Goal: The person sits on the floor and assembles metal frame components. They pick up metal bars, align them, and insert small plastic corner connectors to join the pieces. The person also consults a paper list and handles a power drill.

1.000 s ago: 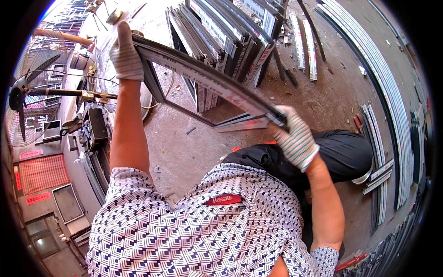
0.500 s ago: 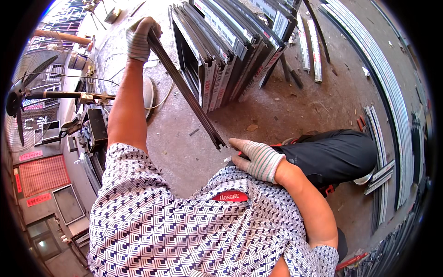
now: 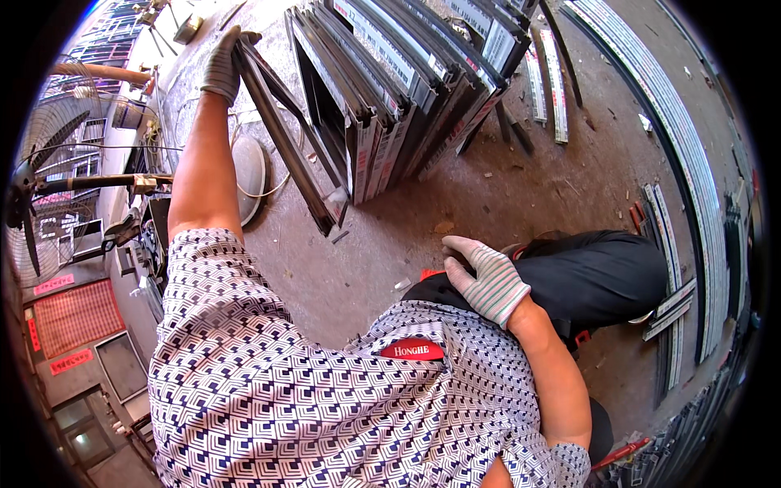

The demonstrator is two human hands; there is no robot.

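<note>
- frame (image 3: 285,140) hangs tilted from its upper end, to the left of the stacked frames (image 3: 399,89); lower end points down toward the floor (image 3: 342,276). cannot tell if that end bears on the floor or hangs just clear.
- frame's far lower corner sits just beside the stack's near corner; touching or apart – not clear from this angle.
- stacked frames stand on edge, face to face, leaning slightly; probably kept so to save floor space and let each be lifted off singly.
- hold at the top end, arm stretched out, likely keeps the long frame away from the body and lets its slant roughly follow the stack's.
- round grey disc (image 3: 250,175) on the floor, left of the frame; some gap seems left between the two.
- left hand (image 3: 221,69), striped glove: closed around the frame's upper end. fingertips partly hidden – exact finger placing not readable.
- right hand (image 3: 488,281), same kind of glove: half open, fingers loosely bent, thumb apart; nothing in it. lies by the dark trouser leg (image 3: 594,276), well apart from the frame. contact with the cloth: cannot tell.
</note>
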